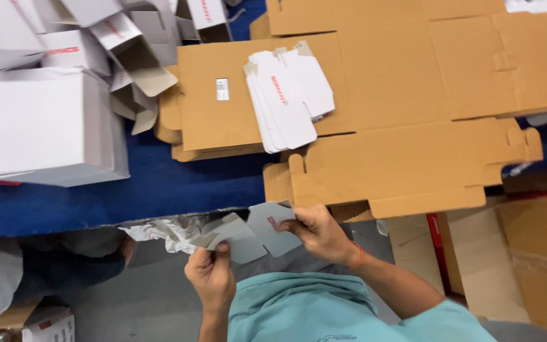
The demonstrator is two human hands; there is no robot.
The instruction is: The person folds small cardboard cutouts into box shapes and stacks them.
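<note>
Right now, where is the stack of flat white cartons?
In the head view, the stack of flat white cartons lies top centre on the brown cardboard sheets, right of the assembled white box.

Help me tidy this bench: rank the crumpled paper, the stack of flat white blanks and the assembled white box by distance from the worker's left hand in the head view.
1. Crumpled paper, just up-left of the left hand.
2. Stack of flat white blanks, up-right on the brown cardboard.
3. Assembled white box, far upper left.
</note>
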